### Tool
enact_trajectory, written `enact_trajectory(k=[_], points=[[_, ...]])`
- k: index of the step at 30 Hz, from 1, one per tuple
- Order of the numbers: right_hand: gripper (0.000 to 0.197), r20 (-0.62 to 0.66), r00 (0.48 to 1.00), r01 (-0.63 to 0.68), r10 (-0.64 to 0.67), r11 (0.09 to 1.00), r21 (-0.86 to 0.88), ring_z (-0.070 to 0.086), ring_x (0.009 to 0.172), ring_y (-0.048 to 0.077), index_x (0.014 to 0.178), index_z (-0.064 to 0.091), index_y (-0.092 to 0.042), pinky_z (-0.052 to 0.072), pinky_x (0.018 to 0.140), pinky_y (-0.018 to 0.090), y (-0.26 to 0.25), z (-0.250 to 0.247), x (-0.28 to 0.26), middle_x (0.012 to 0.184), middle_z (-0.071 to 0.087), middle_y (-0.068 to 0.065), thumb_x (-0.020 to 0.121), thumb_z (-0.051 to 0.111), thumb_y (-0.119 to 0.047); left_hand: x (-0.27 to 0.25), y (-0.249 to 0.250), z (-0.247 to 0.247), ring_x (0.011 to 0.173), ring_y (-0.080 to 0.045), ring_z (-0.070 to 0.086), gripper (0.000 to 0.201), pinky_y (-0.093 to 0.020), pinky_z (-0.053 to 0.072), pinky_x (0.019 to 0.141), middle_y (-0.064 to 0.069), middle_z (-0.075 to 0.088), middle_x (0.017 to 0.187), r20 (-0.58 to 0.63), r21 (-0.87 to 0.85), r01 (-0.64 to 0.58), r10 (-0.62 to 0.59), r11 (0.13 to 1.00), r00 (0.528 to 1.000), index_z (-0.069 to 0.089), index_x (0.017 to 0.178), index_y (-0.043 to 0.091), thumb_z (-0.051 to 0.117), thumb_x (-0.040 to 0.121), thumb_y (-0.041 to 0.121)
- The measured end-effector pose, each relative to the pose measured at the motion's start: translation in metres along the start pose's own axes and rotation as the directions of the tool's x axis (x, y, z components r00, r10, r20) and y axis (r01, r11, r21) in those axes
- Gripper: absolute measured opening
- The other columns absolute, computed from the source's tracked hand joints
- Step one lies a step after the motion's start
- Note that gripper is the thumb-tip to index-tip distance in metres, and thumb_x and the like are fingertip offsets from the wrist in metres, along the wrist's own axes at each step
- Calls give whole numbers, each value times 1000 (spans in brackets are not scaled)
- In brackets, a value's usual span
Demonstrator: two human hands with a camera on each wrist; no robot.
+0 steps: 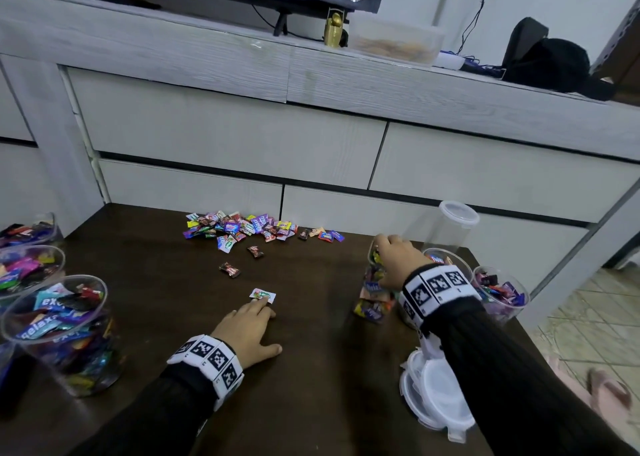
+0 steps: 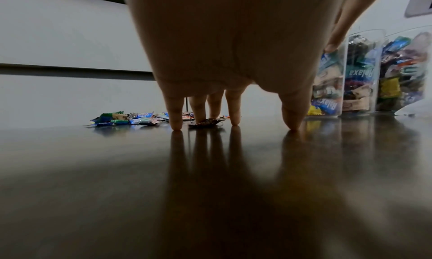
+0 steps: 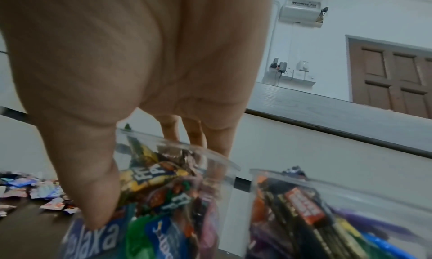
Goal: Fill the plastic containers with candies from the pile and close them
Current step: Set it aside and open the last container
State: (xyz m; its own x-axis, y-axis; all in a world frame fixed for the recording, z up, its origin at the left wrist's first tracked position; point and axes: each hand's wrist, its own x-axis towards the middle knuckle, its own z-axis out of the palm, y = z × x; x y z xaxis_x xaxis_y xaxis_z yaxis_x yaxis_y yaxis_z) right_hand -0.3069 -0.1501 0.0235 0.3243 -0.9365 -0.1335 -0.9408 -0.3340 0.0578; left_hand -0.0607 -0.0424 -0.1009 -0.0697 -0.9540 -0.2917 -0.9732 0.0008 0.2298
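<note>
My right hand (image 1: 391, 265) grips a tall clear container (image 1: 372, 296) packed with candies near the table's right side. In the right wrist view, the right hand (image 3: 151, 178) has its thumb down the container's (image 3: 177, 198) near wall and its fingers over the far rim. My left hand (image 1: 258, 320) lies spread on the dark table (image 1: 311, 369), with fingertips on a single white, green and red candy (image 1: 262, 295). The left wrist view shows the left hand's fingertips (image 2: 176, 124) and thumb on the tabletop, with that candy (image 2: 205, 122) under the middle fingers. The candy pile (image 1: 249, 228) lies at the table's far edge.
Three open candy-filled containers (image 1: 62, 334) stand at the left edge. Two more filled ones (image 1: 500, 292) and a lidded empty one (image 1: 450, 227) stand behind my right hand. A stack of clear lids (image 1: 436, 396) sits at the right front. Two loose dark candies (image 1: 229, 269) lie mid-table. Grey drawers (image 1: 242, 133) rise behind.
</note>
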Motion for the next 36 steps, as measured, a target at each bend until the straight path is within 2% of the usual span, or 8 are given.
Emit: enact_trajectory(k=[5, 10, 15, 26, 29, 32, 34, 36], points=[[68, 7, 998, -67, 68, 997, -26, 47, 122, 35, 129, 34, -8, 44, 100, 45, 4, -4, 17, 132, 46, 18, 76, 76, -14, -1, 0, -1, 149, -15, 15, 72, -39, 23, 120, 3, 9, 164, 7, 0, 13, -13, 1000, 1000, 30, 148, 28, 57, 89, 58], [84, 11, 996, -92, 92, 986, 139, 45, 126, 31, 138, 32, -8, 41, 103, 43, 10, -17, 13, 139, 44, 14, 75, 77, -41, -1, 0, 0, 148, -15, 13, 71, -41, 17, 120, 3, 17, 159, -60, 53, 8, -5, 999, 998, 36, 144, 31, 54, 85, 66], [71, -140, 973, -154, 183, 969, 192, 50, 121, 29, 136, 39, -9, 41, 96, 35, 50, -69, 23, 135, 49, 15, 83, 66, -47, 11, 9, -9, 147, -15, 18, 57, -40, 18, 120, 5, 22, 158, -155, 42, -1, 7, 999, 988, 43, 136, 33, 53, 88, 63], [68, -86, 879, -461, 470, 881, 107, 55, 115, 35, 128, 45, -11, 45, 97, 46, 167, -68, 99, 131, 56, 14, 80, 63, -56, 62, 27, -25, 151, -16, 4, 67, -45, 10, 122, 1, 7, 164, 35, 90, -2, -1, 996, 999, 30, 147, 27, 54, 92, 56], [56, -8, 881, -471, 473, 878, 89, 55, 117, 29, 127, 50, -19, 47, 86, 30, 175, -61, 119, 134, 55, 4, 80, 68, -42, 68, 25, -26, 150, -15, 9, 71, -43, 15, 122, 3, 9, 164, 62, 63, -14, 10, 998, 998, 29, 147, 27, 56, 90, 57], [22, 42, 878, -478, 476, 871, 117, 56, 76, 13, 91, 61, -27, 37, 60, 21, 181, -55, 133, 89, 61, -9, 76, 76, -33, 73, 22, -23, 150, -15, 11, 72, -40, 20, 121, 3, 8, 164, 67, 58, -24, 20, 998, 998, 27, 147, 28, 57, 89, 58], [31, 59, 879, -477, 474, 876, 77, 42, 59, 7, 64, 52, -27, 38, 69, 28, 184, -51, 141, 67, 48, -14, 70, 81, -36, 75, 20, -22, 150, -15, 11, 73, -40, 21, 120, 2, 8, 164, 62, 64, -31, 27, 997, 998, 27, 147, 28, 56, 88, 59], [31, 75, 882, -471, 466, 878, 83, 49, 65, 13, 66, 53, -25, 39, 73, 32, 182, -47, 143, 71, 51, -11, 69, 81, -38, 76, 19, -21, 150, -15, 11, 74, -40, 21, 120, 2, 9, 164, 63, 65, -38, 34, 997, 997, 27, 147, 29, 56, 87, 61]])
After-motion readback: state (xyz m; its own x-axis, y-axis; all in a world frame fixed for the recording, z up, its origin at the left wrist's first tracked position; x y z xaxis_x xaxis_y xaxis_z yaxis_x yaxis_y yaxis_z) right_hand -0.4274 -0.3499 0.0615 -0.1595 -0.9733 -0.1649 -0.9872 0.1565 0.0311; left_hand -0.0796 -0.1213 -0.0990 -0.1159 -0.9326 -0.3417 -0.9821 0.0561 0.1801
